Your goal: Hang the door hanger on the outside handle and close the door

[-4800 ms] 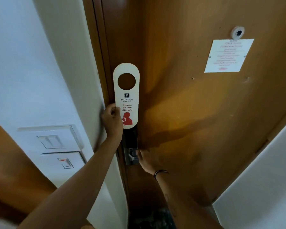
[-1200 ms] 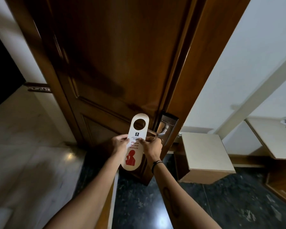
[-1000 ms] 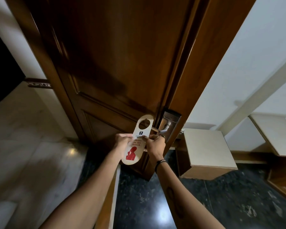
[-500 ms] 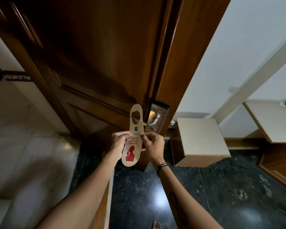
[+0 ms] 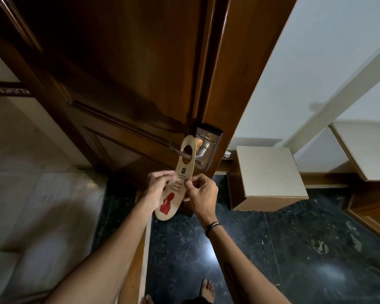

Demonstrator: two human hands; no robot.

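The cream door hanger point(image 5: 177, 187) with red "do not disturb" print stands tilted in front of the open wooden door point(image 5: 123, 69). Its round hole is around the dark lever of the outside handle point(image 5: 177, 151), which passes through it. My left hand point(image 5: 158, 187) pinches the hanger's left edge at its middle. My right hand point(image 5: 201, 194) pinches the right edge at the same height. The metal lock plate point(image 5: 207, 148) sits on the door's edge just behind the hanger's top.
A cream box-shaped stool point(image 5: 268, 172) stands on the dark stone floor right of the door. A low cream shelf point(image 5: 364, 148) runs along the white wall at far right. Pale corridor tiles point(image 5: 35, 194) lie to the left. My bare feet point(image 5: 206, 290) show at the bottom.
The hanger has gone up and forward, and its hole is now over the handle's lever. Both hands keep their pinch on it. The view has moved closer to the door.
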